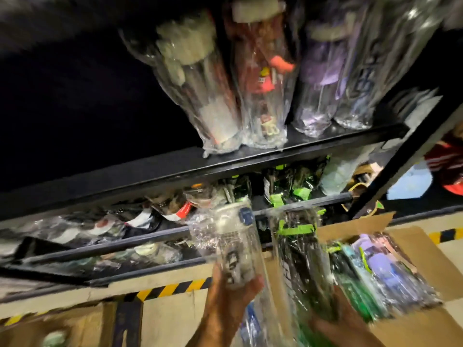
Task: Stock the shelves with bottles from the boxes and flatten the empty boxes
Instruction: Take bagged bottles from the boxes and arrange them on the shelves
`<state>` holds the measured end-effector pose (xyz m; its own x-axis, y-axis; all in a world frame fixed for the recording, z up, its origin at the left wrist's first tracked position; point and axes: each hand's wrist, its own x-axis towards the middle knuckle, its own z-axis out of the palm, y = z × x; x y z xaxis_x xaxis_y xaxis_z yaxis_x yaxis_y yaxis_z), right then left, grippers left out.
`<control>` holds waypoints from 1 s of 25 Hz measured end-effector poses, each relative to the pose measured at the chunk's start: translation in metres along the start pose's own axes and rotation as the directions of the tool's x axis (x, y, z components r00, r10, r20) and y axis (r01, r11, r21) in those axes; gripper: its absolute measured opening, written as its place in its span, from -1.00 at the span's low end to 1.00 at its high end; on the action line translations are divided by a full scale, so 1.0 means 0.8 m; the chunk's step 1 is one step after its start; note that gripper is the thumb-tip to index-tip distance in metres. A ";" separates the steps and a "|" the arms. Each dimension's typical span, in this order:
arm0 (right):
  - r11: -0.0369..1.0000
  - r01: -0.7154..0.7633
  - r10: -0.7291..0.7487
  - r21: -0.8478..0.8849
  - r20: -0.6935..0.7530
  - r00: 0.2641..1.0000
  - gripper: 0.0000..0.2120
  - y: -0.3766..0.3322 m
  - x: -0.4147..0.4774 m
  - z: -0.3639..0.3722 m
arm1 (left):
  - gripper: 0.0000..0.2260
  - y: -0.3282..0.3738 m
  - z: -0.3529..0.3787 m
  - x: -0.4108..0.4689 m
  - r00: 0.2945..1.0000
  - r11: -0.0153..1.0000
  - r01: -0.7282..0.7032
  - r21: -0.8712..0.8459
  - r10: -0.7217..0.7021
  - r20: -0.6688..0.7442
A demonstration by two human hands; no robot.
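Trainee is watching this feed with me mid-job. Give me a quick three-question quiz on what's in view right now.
1. True or false: the left hand and the right hand each hold a wrapped bottle.
2. The black bottle in the right hand carries a strap of which colour? A red, B green, C purple.
3. Fill in: on the upper shelf, the ___ bottle stands between the grey bottle and the purple bottle.
Key: 1 true; 2 B; 3 the red bottle.

Labels on the wrapped bottles (263,78) above the shelf rail (175,169) are blurred and unreadable. Below that rail, the right hand (338,324) is smeared, grip indistinct.
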<state>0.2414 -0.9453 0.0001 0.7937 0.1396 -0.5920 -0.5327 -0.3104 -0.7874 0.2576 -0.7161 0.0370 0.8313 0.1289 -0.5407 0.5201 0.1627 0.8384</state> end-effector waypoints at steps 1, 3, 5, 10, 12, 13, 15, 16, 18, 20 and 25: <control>0.999 0.033 -0.032 0.026 -0.025 0.999 -0.05 -0.022 -0.009 0.014 | -0.53 0.020 -0.015 -0.010 1.000 1.000 -0.025 -0.017 0.024 -0.014; 0.998 0.060 -0.060 0.004 -0.035 0.998 0.08 -0.079 -0.034 0.048 | -0.52 0.064 -0.050 -0.034 0.989 0.988 -0.145 0.058 0.146 -0.012; 0.993 0.118 -0.118 0.001 0.011 0.993 0.03 -0.125 -0.055 0.079 | -0.48 0.101 -0.082 -0.050 0.962 0.959 -0.268 0.090 0.271 -0.021; 0.922 0.379 -0.385 -0.081 -0.080 0.920 -0.29 -0.224 -0.051 0.135 | -0.37 0.178 -0.138 -0.048 0.935 0.943 -0.332 -0.033 0.324 -0.147; 0.884 0.449 -0.463 -0.129 -0.120 0.878 -0.22 -0.262 -0.033 0.153 | -0.44 0.203 -0.149 -0.041 0.912 0.931 -0.365 -0.010 0.355 -0.203; 0.867 0.473 -0.493 -0.155 -0.136 0.859 -0.22 -0.282 -0.023 0.160 | -0.44 0.217 -0.150 -0.037 0.897 0.920 -0.391 0.005 0.382 -0.224; 0.809 0.555 -0.582 -0.196 -0.133 0.802 -0.24 -0.317 0.001 0.170 | -0.37 0.242 -0.156 -0.028 0.860 0.897 -0.436 0.074 0.439 -0.261; 0.785 0.578 -0.612 -0.220 -0.134 0.780 -0.25 -0.333 0.013 0.175 | -0.38 0.249 -0.162 -0.019 0.838 0.884 -0.458 0.096 0.465 -0.286; 0.760 0.601 -0.642 -0.249 -0.138 0.755 -0.22 -0.355 0.034 0.183 | -0.47 0.264 -0.171 -0.010 0.815 0.868 -0.485 0.108 0.493 -0.304; 0.756 0.602 -0.647 -0.257 -0.157 0.746 -0.20 -0.369 0.056 0.193 | -0.48 0.273 -0.182 0.001 0.821 0.867 -0.483 0.121 0.496 -0.283; 0.734 0.626 -0.679 -0.264 -0.242 0.693 -0.17 -0.396 0.112 0.226 | -0.33 0.280 -0.214 0.029 0.836 0.867 -0.479 0.140 0.499 -0.228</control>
<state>0.4282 -0.6647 0.1654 0.9830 0.0797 0.1656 0.1836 -0.3887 -0.9029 0.3597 -0.5091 0.2009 0.9098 0.4120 -0.0492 0.0801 -0.0580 0.9951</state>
